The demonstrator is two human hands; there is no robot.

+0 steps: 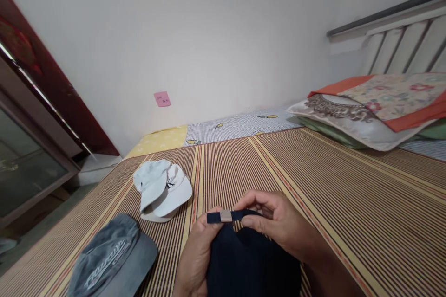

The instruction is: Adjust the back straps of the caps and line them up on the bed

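A dark navy fabric cap (pixel 252 262) is held up in both hands over the near edge of the striped woven mat (pixel 230 167), its strap (pixel 239 215) threaded through a flat beige buckle (pixel 226 216). The left hand (pixel 200 248) pinches the strap's free end beside the buckle; the right hand (pixel 278 222) pinches the strap between thumb and forefinger on the buckle's other side. Left of the left hand, toward the mat's near left corner, lies a faded grey-blue cap with white lettering (pixel 111 257). Beyond it, nearer the left edge, pale caps (pixel 162 188) overlap in a pile. At the mat's far right corner, a cushion with orange borders and flowers (pixel 393 95) lies on a white patterned one (pixel 334 113). A pink paper note (pixel 162 99) sticks to the white wall (pixel 223 46).
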